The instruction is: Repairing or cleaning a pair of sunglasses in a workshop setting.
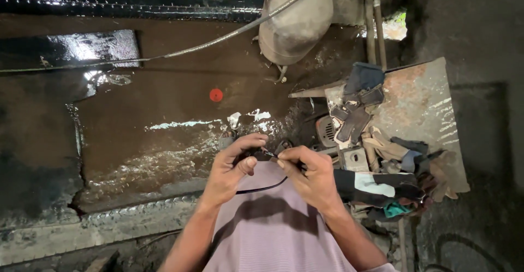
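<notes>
Black wire (266, 186) pinched by left hand (232, 165), right hand (308, 174) | rusty tray (423, 94): gloves (355, 116), rags

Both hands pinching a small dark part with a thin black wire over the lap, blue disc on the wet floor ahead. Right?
Not quite. The disc is red, not blue; the head view shows it. The rest holds: left hand and right hand pinch the small dark part, with the thin black wire trailing over the lap, and the floor ahead is wet.

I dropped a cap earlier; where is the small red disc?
In the head view, the red disc lies on the wet brown floor, left of centre, above both hands.
</notes>
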